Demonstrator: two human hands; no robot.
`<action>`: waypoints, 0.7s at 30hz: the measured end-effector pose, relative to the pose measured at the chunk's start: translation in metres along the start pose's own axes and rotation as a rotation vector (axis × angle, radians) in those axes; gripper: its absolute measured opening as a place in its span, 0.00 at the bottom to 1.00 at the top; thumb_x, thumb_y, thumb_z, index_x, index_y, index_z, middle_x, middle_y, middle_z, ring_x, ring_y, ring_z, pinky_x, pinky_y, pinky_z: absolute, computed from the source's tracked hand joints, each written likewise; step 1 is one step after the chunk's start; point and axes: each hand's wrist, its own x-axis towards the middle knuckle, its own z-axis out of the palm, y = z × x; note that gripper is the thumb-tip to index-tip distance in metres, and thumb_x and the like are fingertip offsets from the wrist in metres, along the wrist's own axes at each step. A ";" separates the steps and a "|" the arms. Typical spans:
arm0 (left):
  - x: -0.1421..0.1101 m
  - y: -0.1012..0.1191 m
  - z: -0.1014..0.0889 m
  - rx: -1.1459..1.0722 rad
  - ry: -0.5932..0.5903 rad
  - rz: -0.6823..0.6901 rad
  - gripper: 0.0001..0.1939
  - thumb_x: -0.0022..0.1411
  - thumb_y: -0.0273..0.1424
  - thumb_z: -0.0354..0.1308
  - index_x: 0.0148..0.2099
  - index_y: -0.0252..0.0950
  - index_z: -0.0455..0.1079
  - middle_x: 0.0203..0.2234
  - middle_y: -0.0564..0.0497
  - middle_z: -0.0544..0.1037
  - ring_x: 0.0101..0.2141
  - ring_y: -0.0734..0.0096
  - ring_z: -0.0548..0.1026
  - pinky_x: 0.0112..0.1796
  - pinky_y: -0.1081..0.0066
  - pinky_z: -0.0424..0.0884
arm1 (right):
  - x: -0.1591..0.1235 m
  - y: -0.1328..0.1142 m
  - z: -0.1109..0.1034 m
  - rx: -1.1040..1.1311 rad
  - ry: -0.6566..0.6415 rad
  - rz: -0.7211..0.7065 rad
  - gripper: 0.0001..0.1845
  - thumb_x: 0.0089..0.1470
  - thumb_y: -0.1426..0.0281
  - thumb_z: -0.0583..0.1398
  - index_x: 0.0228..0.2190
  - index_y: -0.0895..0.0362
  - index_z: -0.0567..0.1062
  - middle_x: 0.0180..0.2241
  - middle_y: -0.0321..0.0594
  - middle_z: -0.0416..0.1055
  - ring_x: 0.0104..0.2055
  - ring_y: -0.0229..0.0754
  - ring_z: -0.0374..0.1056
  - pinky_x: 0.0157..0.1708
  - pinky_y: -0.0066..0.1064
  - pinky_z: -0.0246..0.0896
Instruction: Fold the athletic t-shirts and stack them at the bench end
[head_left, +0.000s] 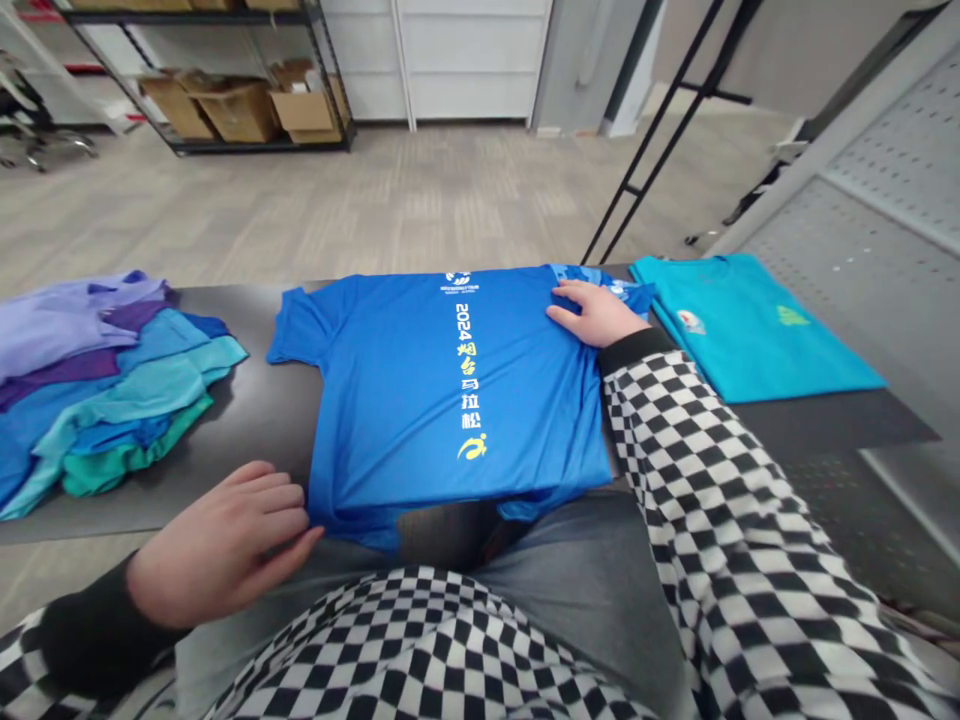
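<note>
A blue T-shirt point(397, 370) with white and yellow print down its front lies spread on the dark table, its collar area towards the right. My right hand point(604, 315) rests on the shirt near its upper right corner, fingers stretched out over the fabric. At the lower left corner of the shirt is my left hand point(232, 545), back upwards, with loosely bent fingers and the thumb apart from them. Its fingertips are at the shirt's edge; whether they touch the cloth I cannot tell. The near edge of the shirt hangs unevenly by my lap.
Several purple, blue and green garments lie heaped point(112, 370) on the left of the table point(247, 420). A folded turquoise shirt point(750, 320) lies at the right. Beyond are a black stand point(660, 150), a shelf point(262, 148) with cardboard boxes point(240, 110), and a perforated panel point(892, 190).
</note>
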 end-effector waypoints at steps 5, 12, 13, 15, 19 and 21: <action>0.019 0.003 0.004 -0.050 0.295 -0.099 0.07 0.76 0.30 0.60 0.42 0.41 0.77 0.37 0.49 0.82 0.39 0.63 0.79 0.47 0.59 0.72 | -0.011 -0.035 -0.025 0.005 0.154 -0.002 0.23 0.73 0.57 0.58 0.60 0.55 0.81 0.65 0.52 0.77 0.70 0.64 0.69 0.76 0.72 0.46; 0.041 -0.023 0.028 0.018 0.206 -0.170 0.37 0.73 0.50 0.63 0.79 0.48 0.65 0.76 0.43 0.68 0.74 0.38 0.67 0.72 0.40 0.64 | -0.137 -0.137 -0.069 0.125 -0.142 -0.357 0.09 0.74 0.63 0.61 0.45 0.50 0.82 0.45 0.44 0.82 0.50 0.52 0.76 0.56 0.47 0.68; 0.040 -0.026 0.031 0.021 0.180 -0.171 0.40 0.72 0.52 0.63 0.81 0.49 0.62 0.77 0.43 0.66 0.75 0.38 0.65 0.73 0.38 0.62 | -0.158 -0.144 -0.069 0.111 -0.218 -0.374 0.08 0.74 0.64 0.62 0.44 0.50 0.82 0.45 0.43 0.82 0.49 0.51 0.76 0.55 0.46 0.67; 0.038 -0.031 0.036 0.033 0.157 -0.164 0.46 0.70 0.55 0.65 0.83 0.50 0.57 0.79 0.44 0.62 0.76 0.36 0.63 0.74 0.37 0.60 | -0.194 -0.146 -0.069 0.061 -0.287 -0.350 0.06 0.73 0.66 0.62 0.42 0.50 0.81 0.45 0.43 0.81 0.49 0.50 0.75 0.54 0.46 0.65; 0.036 -0.033 0.041 0.072 0.166 -0.137 0.56 0.66 0.61 0.66 0.85 0.49 0.49 0.80 0.43 0.59 0.76 0.32 0.61 0.74 0.34 0.59 | -0.243 -0.103 -0.076 -0.137 -0.276 -0.168 0.06 0.70 0.66 0.63 0.47 0.50 0.79 0.47 0.44 0.80 0.51 0.53 0.75 0.52 0.47 0.63; 0.036 -0.032 0.042 0.081 0.174 -0.125 0.55 0.67 0.60 0.66 0.85 0.48 0.49 0.80 0.42 0.58 0.76 0.31 0.61 0.73 0.32 0.59 | -0.260 -0.075 -0.086 -0.262 -0.237 -0.043 0.08 0.67 0.68 0.63 0.47 0.50 0.80 0.47 0.44 0.80 0.50 0.55 0.75 0.49 0.47 0.64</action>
